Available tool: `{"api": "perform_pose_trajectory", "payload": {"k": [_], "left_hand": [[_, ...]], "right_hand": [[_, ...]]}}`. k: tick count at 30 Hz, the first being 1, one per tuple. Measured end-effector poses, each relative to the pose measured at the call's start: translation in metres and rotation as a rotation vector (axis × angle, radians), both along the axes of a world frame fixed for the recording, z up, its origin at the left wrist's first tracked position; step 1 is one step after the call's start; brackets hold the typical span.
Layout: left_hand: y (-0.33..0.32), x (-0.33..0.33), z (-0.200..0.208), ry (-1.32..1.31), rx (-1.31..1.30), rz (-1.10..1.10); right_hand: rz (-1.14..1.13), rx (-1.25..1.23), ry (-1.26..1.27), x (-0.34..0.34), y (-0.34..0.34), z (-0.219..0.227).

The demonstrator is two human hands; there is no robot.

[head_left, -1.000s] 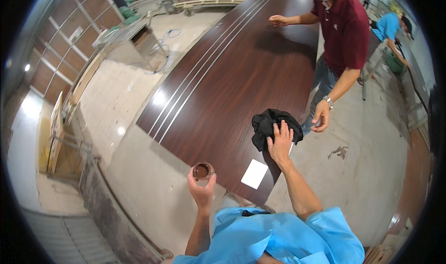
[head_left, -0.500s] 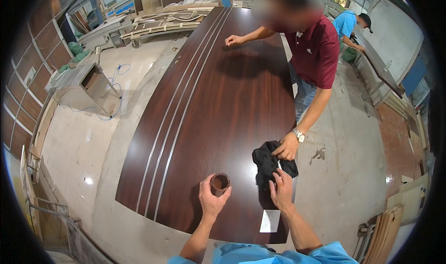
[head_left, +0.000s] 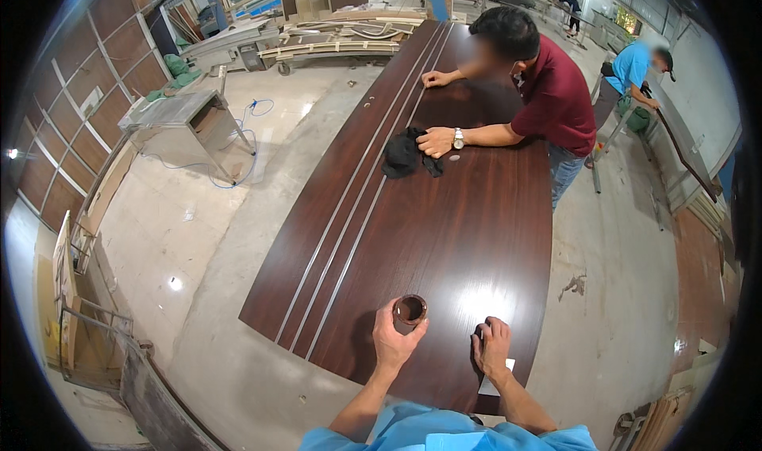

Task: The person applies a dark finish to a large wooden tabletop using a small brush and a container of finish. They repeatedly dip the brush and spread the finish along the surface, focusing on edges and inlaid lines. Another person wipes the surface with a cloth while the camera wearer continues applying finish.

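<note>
A long dark brown wooden door panel (head_left: 444,237) with three silvery lines along its left side lies in front of me. My left hand (head_left: 394,341) is closed around a small round brown jar (head_left: 410,310), open at the top, above the panel's near part. On the near right of the panel rests my right hand (head_left: 494,346), its fingers curled downward. A dark patch shows beside those fingers; whether it is cloth or shadow I cannot tell. Partly under my right wrist lies a white paper label (head_left: 489,383). Farther up, a co-worker's hand (head_left: 435,142) presses a black cloth (head_left: 403,156) onto the panel.
The co-worker in a dark red shirt (head_left: 556,102) leans over the panel's right side. Another person in blue (head_left: 629,68) works at the far right. A metal stand (head_left: 178,121) and a blue hose (head_left: 230,183) are on the left; stacked wood strips (head_left: 341,48) lie behind.
The co-worker's hand and the black cloth have moved from beside my right hand to farther up and left. My right hand has come down nearer, its fingers now curled. My left hand still holds the jar.
</note>
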State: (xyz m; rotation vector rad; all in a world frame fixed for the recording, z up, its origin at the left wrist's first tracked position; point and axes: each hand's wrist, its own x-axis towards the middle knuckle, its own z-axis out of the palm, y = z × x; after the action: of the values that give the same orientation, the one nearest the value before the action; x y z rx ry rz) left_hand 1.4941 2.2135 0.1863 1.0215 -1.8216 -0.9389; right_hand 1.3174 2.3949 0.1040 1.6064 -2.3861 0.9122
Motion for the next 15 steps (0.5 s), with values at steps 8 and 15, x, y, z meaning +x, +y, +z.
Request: {"api": "perform_pose_trajectory", "payload": {"k": [8,15], "left_hand": [[0.057,0.048,0.022,0.02,-0.071,0.045],[0.177,0.068,0.013,0.034,-0.083,-0.055]], "right_hand": [[0.529,0.535,-0.59,0.146,0.116,-0.007],[0.055,0.56,-1.78,0.17,0.247,-0.134]]}}
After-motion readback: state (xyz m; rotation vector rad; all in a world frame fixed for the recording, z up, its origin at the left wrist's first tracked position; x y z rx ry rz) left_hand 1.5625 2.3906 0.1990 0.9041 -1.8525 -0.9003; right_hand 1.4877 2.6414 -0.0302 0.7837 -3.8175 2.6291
